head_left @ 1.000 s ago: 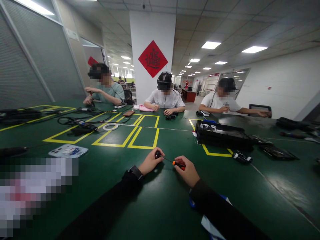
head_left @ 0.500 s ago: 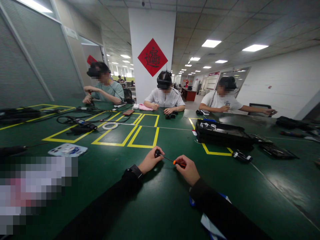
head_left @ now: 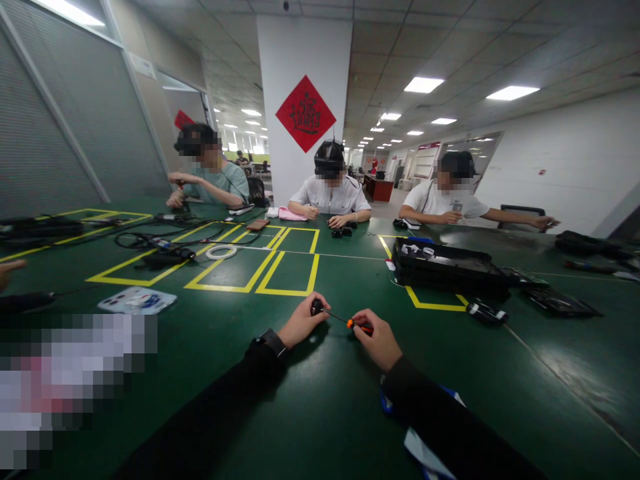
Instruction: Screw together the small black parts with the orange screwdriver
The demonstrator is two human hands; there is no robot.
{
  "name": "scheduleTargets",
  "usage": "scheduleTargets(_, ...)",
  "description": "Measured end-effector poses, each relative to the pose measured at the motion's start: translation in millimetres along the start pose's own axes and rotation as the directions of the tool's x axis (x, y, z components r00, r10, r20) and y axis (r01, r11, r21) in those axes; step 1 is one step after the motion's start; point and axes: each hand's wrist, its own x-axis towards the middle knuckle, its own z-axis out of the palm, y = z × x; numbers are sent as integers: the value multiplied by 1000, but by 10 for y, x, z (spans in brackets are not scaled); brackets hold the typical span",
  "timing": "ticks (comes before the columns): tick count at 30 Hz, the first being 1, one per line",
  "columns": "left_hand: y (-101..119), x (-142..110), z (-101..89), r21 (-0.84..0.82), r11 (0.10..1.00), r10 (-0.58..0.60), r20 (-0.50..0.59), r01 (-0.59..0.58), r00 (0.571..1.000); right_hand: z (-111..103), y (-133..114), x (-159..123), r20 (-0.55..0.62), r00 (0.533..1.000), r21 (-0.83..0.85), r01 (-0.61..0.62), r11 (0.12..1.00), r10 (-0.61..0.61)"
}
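Observation:
My left hand [head_left: 300,325] rests on the green table [head_left: 320,413] with its fingers pinched round a small black part [head_left: 317,307]. My right hand [head_left: 379,341] is closed on a screwdriver [head_left: 358,325] with an orange and black handle. The thin shaft of the screwdriver runs left from my right hand and its tip meets the small black part. Both forearms are in dark sleeves, and a black watch [head_left: 273,341] sits on my left wrist.
A black tray [head_left: 447,267] stands to the right on a yellow-taped square, with a small black device [head_left: 484,312] in front of it. Cables [head_left: 160,243] and a white tape ring [head_left: 221,253] lie at the left. Three people sit at the far side.
Both hands stay together on the part and screwdriver; the view has shifted only slightly. A fingertip of another person has appeared at the left edge.

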Motion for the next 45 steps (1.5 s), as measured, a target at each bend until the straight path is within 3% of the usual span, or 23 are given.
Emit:
scheduleTargets(6,16,-7,1,14,1000,-6,-1,6,1000,-20,-27,2,-9,999,-5,46,999,-46)
scheduleTargets(13,13,-6,6,11,1000,-20,-2,20,1000,-37,-21,4,5,1000,20,-26,999,26)
scheduleTargets(19,18,-8,5,3,1000,-23,-9,23,1000,-34,-15,12,-26,998,7,56,998,-56)
scheduleTargets(24,-8,-5,-1,4,1000,-5,0,5,1000,-31,7,13,-5,1000,32,-28,999,28)
scheduleTargets(32,2,0,4,15,1000,-27,-19,27,999,-29,14,22,-9,999,49,40,998,-40)
scheduleTargets(37,0,-1,3,22,1000,-14,-8,14,1000,-22,44,29,17,999,79,-33,996,32)
scheduleTargets(45,-20,-1,-10,52,999,-15,-15,15,1000,-25,40,48,-2,1000,108,-18,994,18)
